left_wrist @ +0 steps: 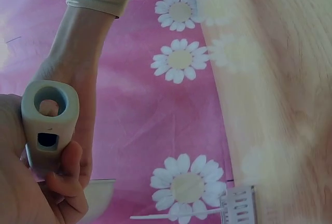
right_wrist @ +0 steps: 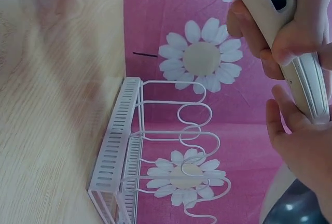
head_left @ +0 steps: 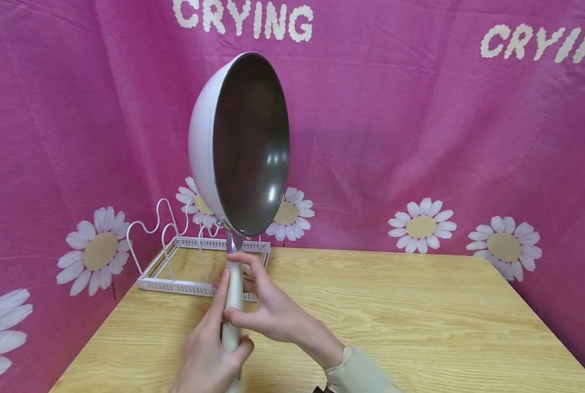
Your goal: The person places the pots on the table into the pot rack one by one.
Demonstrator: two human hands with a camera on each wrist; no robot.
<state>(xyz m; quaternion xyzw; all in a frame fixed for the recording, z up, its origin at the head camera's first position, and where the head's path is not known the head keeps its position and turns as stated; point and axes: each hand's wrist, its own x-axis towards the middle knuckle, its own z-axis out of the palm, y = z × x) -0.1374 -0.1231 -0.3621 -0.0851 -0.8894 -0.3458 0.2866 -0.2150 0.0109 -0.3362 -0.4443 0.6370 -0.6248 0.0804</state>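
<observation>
A deep wok (head_left: 253, 147), pale outside and dark inside, stands upright on its handle in both hands, its opening turned to the right. Lower on the cream handle (head_left: 234, 289), my left hand (head_left: 208, 352) grips it with the thumb across the front. Higher up, near the metal neck, my right hand (head_left: 272, 314) pinches it between thumb and fingers. The left wrist view shows the handle's end (left_wrist: 52, 125) with a round hanging hole. In the right wrist view, both hands are around the handle (right_wrist: 306, 86), with part of the dark bowl (right_wrist: 298, 206) below.
Behind the hands, a white wire rack (head_left: 174, 284) with wavy dividers stands at the wooden table's (head_left: 395, 316) back left. A pink cloth (head_left: 371, 136) with daisies and lettering hangs around the table.
</observation>
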